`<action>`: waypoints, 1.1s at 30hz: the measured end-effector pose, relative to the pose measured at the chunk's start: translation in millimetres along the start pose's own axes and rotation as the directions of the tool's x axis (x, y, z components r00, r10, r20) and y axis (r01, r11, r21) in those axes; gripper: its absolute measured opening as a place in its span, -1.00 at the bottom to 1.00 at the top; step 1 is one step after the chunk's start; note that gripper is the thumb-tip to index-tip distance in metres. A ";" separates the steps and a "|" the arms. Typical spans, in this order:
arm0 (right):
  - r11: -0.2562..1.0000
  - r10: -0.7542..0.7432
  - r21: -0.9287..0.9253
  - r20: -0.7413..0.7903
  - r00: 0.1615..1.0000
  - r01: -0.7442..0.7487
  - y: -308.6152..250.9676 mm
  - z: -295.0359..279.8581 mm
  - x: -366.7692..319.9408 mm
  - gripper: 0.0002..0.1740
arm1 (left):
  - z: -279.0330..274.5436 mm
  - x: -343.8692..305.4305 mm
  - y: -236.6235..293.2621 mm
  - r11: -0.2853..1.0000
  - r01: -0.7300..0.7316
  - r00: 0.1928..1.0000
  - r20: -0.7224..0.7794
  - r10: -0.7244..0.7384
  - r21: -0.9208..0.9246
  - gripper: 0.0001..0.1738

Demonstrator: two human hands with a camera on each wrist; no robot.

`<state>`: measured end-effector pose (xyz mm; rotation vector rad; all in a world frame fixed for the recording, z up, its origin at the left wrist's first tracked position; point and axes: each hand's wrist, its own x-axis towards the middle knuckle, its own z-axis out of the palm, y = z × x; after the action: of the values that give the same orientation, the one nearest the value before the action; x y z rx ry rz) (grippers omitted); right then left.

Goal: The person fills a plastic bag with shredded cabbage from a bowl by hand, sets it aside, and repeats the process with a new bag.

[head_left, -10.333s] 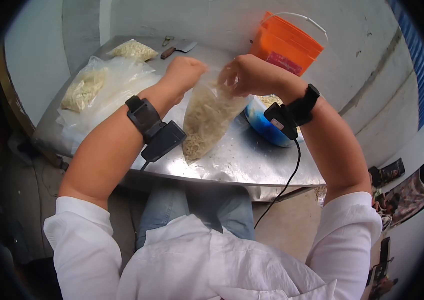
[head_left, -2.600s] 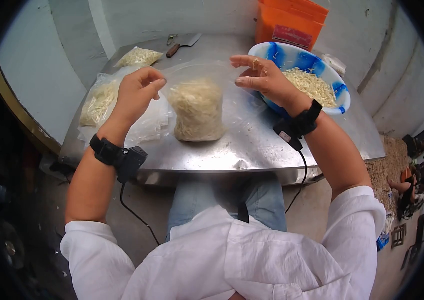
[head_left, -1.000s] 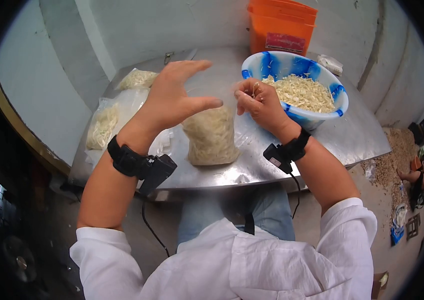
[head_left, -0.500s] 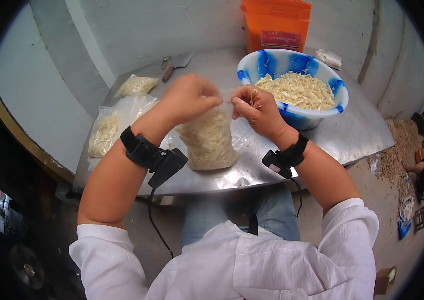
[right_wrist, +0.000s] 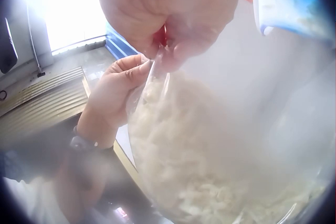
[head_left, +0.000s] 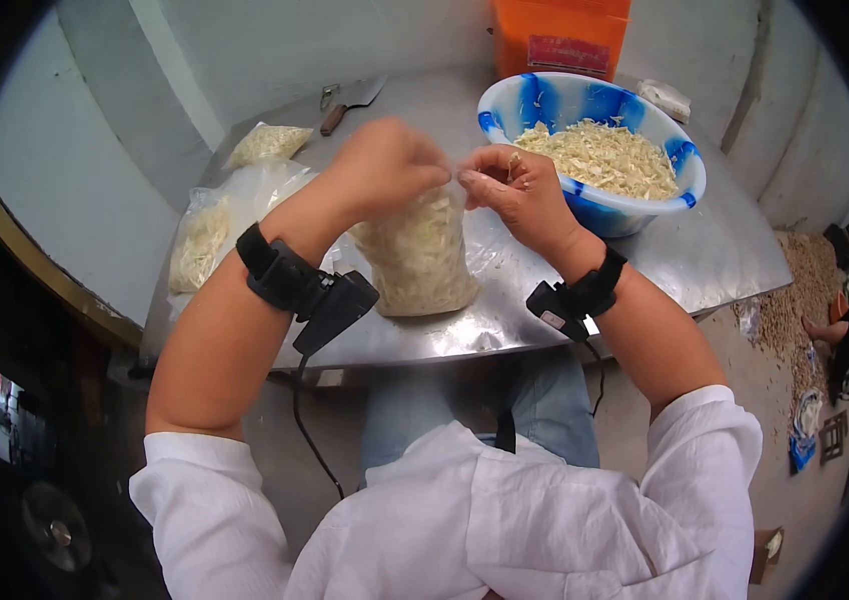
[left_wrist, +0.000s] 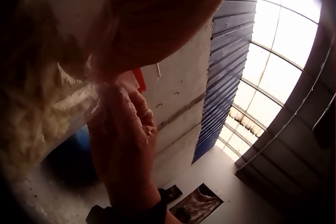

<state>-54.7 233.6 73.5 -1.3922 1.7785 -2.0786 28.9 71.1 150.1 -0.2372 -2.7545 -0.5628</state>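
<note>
Change noted: one second earlier the left hand (head_left: 384, 165) was spread flat above the bag of pale shreds (head_left: 419, 265). It then came down, and its fingers were now curled with thumb and fingertips clamped on the plastic at the bag's top. The right hand (head_left: 516, 190) was likewise pinched on that plastic, its fingers bunched together. The two hands sat knuckle to knuckle. Some seconds before, they had held the mouth stretched wide.

Judgement: the mouth was gathered into a narrow neck, so filling looked finished and closing had begun. No knot or tie was visible.

The right wrist view confirmed both pinches on the film above the shreds. The bag's base rested on the steel table (head_left: 724, 265), left of the blue-and-white bowl (head_left: 606, 215) and on the person's side of it.

Surroundings, placed from the bowl:
- Behind it: an orange bucket (head_left: 559, 40).
- Behind and to its right: a small packet (head_left: 664, 98).
- Far to its left: a small filled bag (head_left: 264, 143) and a heap of clear bags (head_left: 206, 228).
- Behind and to its left: a cleaver (head_left: 349, 100).

The bowl held more shreds. Obstruction: only the right wrist lay between bowl and bag. Whether the heap touched the bag could not be told.
</note>
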 end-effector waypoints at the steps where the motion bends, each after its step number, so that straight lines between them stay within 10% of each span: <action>1: 1.000 0.006 0.001 0.000 1.000 -0.006 -0.8 0.5 -0.2 -0.84 | 0.5 0.2 0.0 1.000 0.003 1.000 0.004 -0.003 -0.004 -0.72; 33: 0.990 0.053 0.133 -0.002 0.999 -0.053 -2.2 2.7 1.9 -0.80 | -2.9 0.0 0.5 0.985 0.068 0.996 0.074 -0.057 -0.160 -0.81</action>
<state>-53.0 231.2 76.1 -1.2918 1.6266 -2.1318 29.8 70.4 152.9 -0.2117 -2.7930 -0.8116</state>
